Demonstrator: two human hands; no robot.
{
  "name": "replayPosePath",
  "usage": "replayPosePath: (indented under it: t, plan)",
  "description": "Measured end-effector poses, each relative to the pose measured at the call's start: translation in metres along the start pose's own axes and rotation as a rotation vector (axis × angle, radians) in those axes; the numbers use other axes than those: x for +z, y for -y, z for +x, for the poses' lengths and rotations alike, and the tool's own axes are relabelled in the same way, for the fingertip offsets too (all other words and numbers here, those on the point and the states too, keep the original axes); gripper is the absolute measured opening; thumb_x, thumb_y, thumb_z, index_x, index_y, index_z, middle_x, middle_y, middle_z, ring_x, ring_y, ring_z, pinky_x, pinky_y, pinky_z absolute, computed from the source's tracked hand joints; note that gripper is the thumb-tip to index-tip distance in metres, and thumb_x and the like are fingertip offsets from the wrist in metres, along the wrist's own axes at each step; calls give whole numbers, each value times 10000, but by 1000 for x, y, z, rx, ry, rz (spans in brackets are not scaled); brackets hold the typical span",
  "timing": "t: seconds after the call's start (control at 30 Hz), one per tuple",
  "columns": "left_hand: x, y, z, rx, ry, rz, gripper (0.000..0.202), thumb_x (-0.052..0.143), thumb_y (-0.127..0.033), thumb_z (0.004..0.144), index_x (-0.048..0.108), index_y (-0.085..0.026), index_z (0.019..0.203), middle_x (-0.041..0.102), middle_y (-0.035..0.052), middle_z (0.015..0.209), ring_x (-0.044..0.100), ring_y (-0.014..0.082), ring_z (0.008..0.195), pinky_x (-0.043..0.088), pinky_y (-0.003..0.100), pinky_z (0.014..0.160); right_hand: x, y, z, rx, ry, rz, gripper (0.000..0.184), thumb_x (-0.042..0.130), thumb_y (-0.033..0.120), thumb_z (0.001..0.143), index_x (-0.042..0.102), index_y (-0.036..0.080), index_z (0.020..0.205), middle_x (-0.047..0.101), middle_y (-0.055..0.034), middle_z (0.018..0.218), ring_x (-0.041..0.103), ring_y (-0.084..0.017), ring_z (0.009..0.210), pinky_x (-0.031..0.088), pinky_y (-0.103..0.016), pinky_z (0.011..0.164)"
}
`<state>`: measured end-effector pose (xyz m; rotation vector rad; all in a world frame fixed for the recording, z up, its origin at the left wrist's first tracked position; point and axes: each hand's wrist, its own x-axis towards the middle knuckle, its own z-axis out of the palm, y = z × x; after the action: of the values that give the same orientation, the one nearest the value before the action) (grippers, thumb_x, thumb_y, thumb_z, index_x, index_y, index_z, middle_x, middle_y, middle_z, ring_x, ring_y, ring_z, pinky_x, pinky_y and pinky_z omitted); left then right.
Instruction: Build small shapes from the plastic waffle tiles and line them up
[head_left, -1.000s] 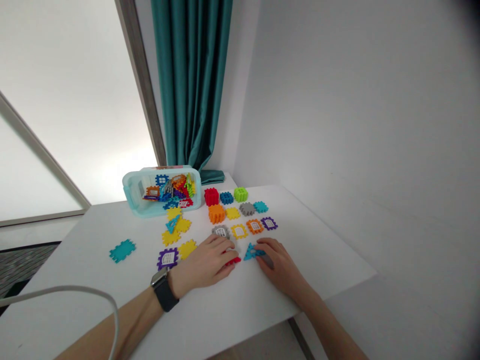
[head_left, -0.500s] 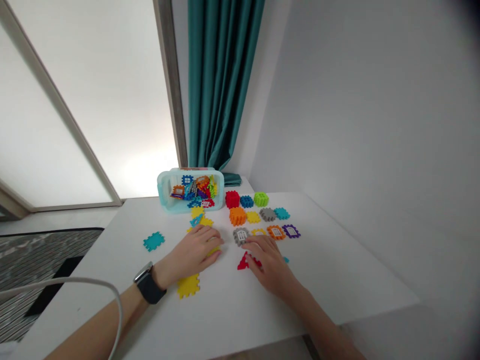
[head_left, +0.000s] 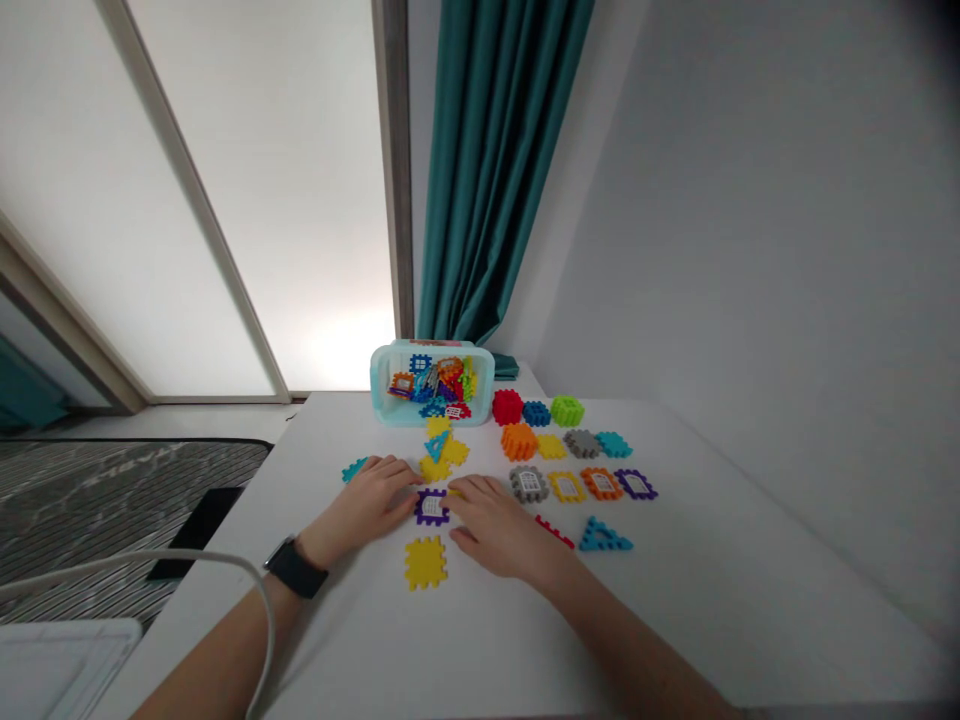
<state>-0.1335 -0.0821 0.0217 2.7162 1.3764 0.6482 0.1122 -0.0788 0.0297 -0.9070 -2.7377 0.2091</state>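
A purple window tile (head_left: 431, 507) lies on the white table between my hands. My left hand (head_left: 367, 508) is at its left edge, fingers slightly bent and apart, thumb by the tile. My right hand (head_left: 491, 525) reaches in from the right, its fingers closed around a yellow tile (head_left: 454, 491) that shows only as a small bit at the fingertips. Nearer to me lies a square yellow tile (head_left: 426, 563). Beyond the purple one are more yellow tiles (head_left: 435, 469) with a blue triangle (head_left: 436, 446) on them. My left hand partly covers a turquoise tile (head_left: 354, 468).
A light-blue bin (head_left: 380, 385) of mixed pieces stands at the back. Rows of stacked tiles, with an orange stack (head_left: 519, 442) and a grey window tile (head_left: 529, 484), sit to the right. Near my right forearm are a red piece (head_left: 555, 532) and a blue triangular frame (head_left: 606, 535).
My right hand has moved left from the red pieces to beside my left hand. The purple window tile now shows between the hands, and the blue triangular frame is uncovered. The view has shifted.
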Motion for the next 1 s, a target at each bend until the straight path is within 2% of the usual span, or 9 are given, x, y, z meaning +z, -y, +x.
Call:
replayPosePath:
  t: [0.17,0.4,0.6,0.73,0.87,0.93,1.0]
  plan:
    - [8,-4,-5,26,26,-52,230,681,-272,857,658,-237,1084,692,45,1074,635,228,1027,473,345,893,13,1,9,11,6,35,319,647,171,884,602,208,1198,639,-100,1194,546,-282,1191,447,-443,1027]
    - [16,2,-9,11,37,-117,365,770,-288,793,642,-246,1132,688,48,1108,626,241,1039,478,347,887,23,6,9,45,-68,48,240,598,130,902,586,209,1129,639,-91,1138,551,-267,1120,448,-453,1005]
    - [12,-4,-8,-2,36,-106,331,807,-311,760,645,-235,1040,697,32,1059,633,234,999,467,341,857,23,7,5,35,-120,130,268,585,84,872,590,222,1102,645,-80,1140,560,-265,1122,453,-460,1019]
    - [6,-7,-8,3,-68,-57,245,772,-364,800,644,-224,955,697,42,1022,638,224,955,460,342,833,23,8,4,67,-248,261,396,549,102,892,552,246,1261,610,-101,1276,540,-266,1230,447,-477,1070]
    - [1,-9,-7,35,-248,-60,181,720,-368,867,641,-222,940,704,58,1036,641,216,951,451,357,822,26,9,7,169,-421,541,432,517,152,917,487,257,1335,593,-109,1316,557,-257,1244,461,-479,1076]
    - [1,-11,-7,60,-320,-66,179,712,-370,883,643,-224,961,708,62,1038,643,213,946,451,365,820,29,7,10,237,-463,727,410,517,198,934,467,256,1337,634,-99,1248,616,-238,1161,502,-447,1023]
    - [1,-14,-7,80,-366,-68,188,710,-375,893,643,-227,987,712,67,1039,644,214,947,455,372,823,33,5,12,293,-458,903,401,514,243,948,447,252,1343,685,-68,1089,669,-213,1017,541,-400,927]
